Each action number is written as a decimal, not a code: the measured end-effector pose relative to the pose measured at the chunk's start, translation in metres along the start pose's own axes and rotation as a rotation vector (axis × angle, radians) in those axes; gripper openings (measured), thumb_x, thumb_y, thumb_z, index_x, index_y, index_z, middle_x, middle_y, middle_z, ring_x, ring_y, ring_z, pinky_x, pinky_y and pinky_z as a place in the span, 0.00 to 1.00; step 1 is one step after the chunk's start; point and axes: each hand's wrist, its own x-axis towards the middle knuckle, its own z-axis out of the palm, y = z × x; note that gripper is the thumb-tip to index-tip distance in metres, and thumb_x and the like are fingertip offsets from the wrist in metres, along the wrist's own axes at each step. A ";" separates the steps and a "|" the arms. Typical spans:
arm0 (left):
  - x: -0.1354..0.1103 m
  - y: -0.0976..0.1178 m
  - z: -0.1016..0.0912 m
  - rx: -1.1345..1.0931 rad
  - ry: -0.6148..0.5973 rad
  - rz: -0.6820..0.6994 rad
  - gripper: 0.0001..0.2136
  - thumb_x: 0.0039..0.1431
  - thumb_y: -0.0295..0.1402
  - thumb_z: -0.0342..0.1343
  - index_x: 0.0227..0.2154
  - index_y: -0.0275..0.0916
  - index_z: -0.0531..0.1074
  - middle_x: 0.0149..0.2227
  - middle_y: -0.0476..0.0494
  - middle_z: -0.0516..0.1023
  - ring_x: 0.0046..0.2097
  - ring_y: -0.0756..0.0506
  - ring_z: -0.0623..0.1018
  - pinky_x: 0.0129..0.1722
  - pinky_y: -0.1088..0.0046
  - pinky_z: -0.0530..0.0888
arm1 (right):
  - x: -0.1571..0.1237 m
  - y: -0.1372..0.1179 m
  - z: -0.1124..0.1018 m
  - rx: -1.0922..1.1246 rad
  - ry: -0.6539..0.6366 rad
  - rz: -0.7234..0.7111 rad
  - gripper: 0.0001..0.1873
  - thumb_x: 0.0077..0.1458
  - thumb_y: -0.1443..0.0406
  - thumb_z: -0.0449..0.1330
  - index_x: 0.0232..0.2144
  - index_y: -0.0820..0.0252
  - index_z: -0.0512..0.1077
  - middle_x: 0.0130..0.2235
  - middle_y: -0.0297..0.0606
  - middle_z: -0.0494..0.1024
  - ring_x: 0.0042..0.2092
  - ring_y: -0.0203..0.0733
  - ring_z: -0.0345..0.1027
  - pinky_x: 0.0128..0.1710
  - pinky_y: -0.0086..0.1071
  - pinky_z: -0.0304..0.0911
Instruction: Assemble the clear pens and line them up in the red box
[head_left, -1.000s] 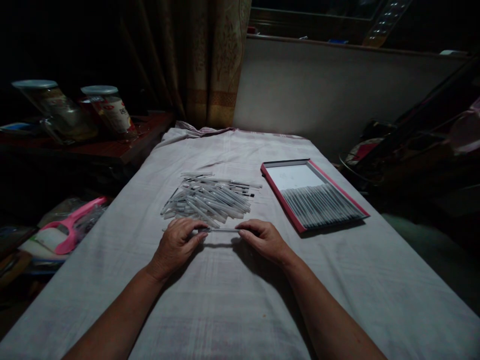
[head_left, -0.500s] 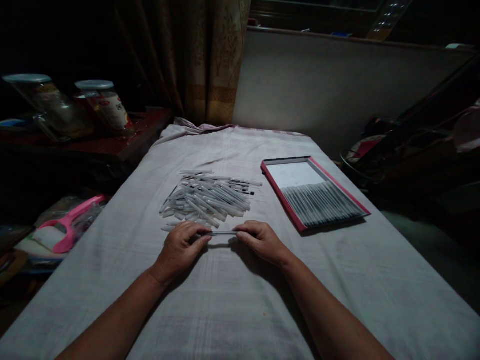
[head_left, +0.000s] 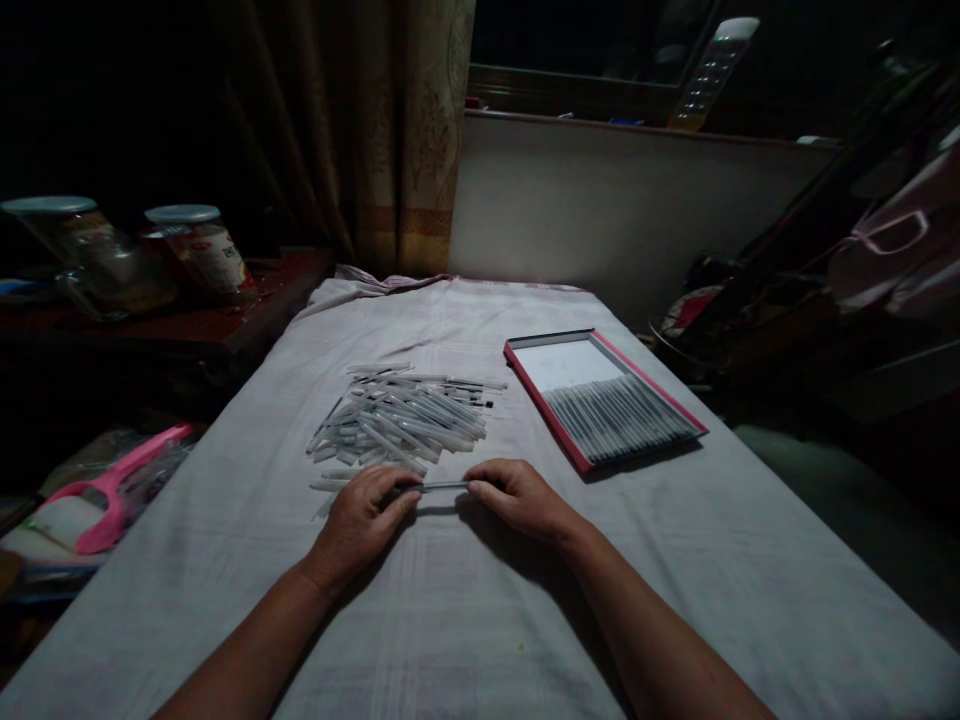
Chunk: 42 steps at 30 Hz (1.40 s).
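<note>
My left hand [head_left: 361, 518] and my right hand [head_left: 521, 497] pinch the two ends of one thin clear pen [head_left: 442, 486], held level just above the white cloth [head_left: 450, 600]. Both hands have their fingers closed on it. Right behind the hands lies a loose heap of pens [head_left: 401, 415]. To the right sits a red-edged flat box [head_left: 559, 420] with a neat row of pens in its near half and bare white in its far half.
A dark side table on the left carries two lidded jars [head_left: 199, 250]. A pink-handled tool [head_left: 112, 485] lies low at the left, below the cloth's edge. A curtain [head_left: 390, 140] and a pale wall stand behind. Dark clutter fills the right side.
Both hands have stayed on the pen and drawn slightly closer together. The camera has tipped up and turned a little, so everything sits lower and further left in view.
</note>
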 end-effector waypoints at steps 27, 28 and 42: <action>0.004 -0.014 0.002 0.216 0.121 0.055 0.11 0.64 0.40 0.52 0.42 0.43 0.77 0.39 0.43 0.83 0.41 0.41 0.81 0.44 0.63 0.77 | -0.050 0.143 -0.204 -0.777 1.054 0.915 0.17 0.53 0.60 0.57 0.40 0.55 0.83 0.47 0.51 0.79 0.49 0.61 0.65 0.44 0.53 0.56; 0.004 -0.014 0.002 0.215 0.125 0.059 0.11 0.64 0.40 0.52 0.42 0.43 0.77 0.39 0.43 0.83 0.41 0.41 0.81 0.44 0.63 0.78 | -0.050 0.143 -0.204 -0.779 1.054 0.917 0.18 0.53 0.61 0.56 0.41 0.55 0.82 0.47 0.51 0.79 0.49 0.61 0.66 0.45 0.53 0.57; 0.002 -0.015 -0.008 0.278 0.150 0.100 0.11 0.64 0.36 0.52 0.44 0.43 0.75 0.41 0.42 0.82 0.45 0.40 0.79 0.48 0.60 0.74 | -0.041 0.123 -0.199 -0.808 0.946 0.775 0.18 0.55 0.63 0.54 0.41 0.58 0.82 0.49 0.49 0.78 0.51 0.61 0.67 0.47 0.53 0.61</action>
